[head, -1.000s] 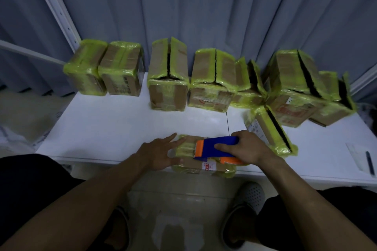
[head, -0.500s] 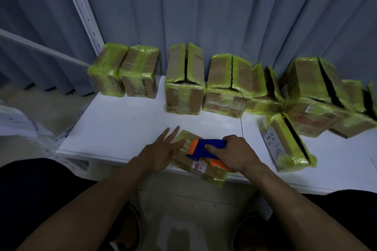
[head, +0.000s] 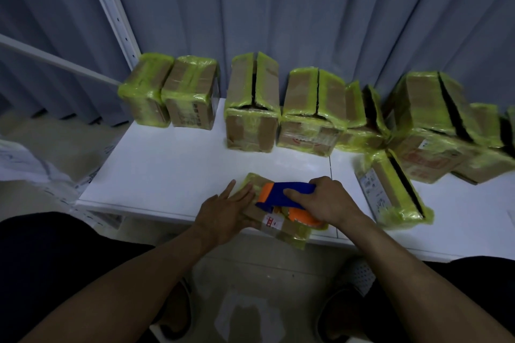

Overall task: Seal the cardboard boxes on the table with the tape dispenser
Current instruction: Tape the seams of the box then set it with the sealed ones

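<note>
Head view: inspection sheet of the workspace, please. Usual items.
Surface: white table, seam right of centre.
Job's things: small box at the near edge, tape dispenser on top; taped boxes along the back, several with top flaps gaping; one open box lying on its side at right.
Clutter: pale sheets left of the table, too blurred to name.
Hands: left hand flat on the small box; right hand grips the tape dispenser.
Cables: nothing seen.
Surroundings: grey curtain, white perforated rail, tiled floor.
</note>
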{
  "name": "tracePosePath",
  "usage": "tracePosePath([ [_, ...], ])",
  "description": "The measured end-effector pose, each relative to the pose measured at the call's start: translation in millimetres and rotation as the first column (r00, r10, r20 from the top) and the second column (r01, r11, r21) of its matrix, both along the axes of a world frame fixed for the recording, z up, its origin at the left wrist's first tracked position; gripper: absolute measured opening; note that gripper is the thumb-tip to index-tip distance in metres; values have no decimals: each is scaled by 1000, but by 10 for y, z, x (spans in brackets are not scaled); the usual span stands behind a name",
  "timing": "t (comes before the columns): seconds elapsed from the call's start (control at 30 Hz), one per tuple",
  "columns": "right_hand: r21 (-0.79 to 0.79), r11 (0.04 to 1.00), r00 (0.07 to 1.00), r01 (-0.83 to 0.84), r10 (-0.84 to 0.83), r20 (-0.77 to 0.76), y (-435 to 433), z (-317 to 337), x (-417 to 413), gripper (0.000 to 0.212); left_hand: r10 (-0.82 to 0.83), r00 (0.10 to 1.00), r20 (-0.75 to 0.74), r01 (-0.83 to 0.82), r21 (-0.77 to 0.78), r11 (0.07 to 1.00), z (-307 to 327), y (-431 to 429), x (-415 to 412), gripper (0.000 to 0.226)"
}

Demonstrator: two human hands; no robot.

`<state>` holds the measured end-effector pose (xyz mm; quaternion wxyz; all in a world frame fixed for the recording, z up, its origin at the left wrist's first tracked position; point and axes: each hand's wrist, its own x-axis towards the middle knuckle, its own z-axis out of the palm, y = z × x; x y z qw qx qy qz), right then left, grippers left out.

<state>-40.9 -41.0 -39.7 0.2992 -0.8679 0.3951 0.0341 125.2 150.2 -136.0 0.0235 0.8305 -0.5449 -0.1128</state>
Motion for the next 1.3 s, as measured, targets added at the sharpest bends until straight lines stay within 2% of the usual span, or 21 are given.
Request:
tracePosePath([
  [0.17, -90, 995, 999, -33, 31, -17, -77, 147, -73, 60, 4, 1000, 10, -4, 18, 1000, -4, -10, -21, 83],
  [0.33, -85, 996, 998, -33, 29, -49, -134, 134, -171, 58, -7, 1000, 13, 7, 12, 1000, 24, -14, -52, 81],
  [0.6, -28, 999, 997, -39, 37, -73, -81, 51, -101, 51, 16, 994, 104, -16, 5, 1000, 11, 28, -80, 80],
  [0.8, -15, 997, 997, -71, 70, -17, 158, -14, 90, 47, 86, 986, 140, -91, 27, 996, 167, 162, 99, 83],
  [0.9, -7, 998, 998, -61, 61, 0, 215, -13, 164, 47, 127, 986, 109, -130, 22, 991, 197, 153, 108, 92],
  [1.03, 15, 999, 999, -42, 42, -3, 200, 11, 168, 44, -9, 1000, -25, 7, -80, 997, 75, 108, 20, 98],
  [1.17, 18, 999, 999, -49, 49, -2, 209, -4, 156, 45, -24, 999, 43, 25, -8, 1000, 19, 52, -89, 107],
  [1.3, 26, 998, 998, -54, 54, 18, 196, 12, 126, 45, -15, 999, 35, 15, 6, 1000, 32, 48, -70, 105],
])
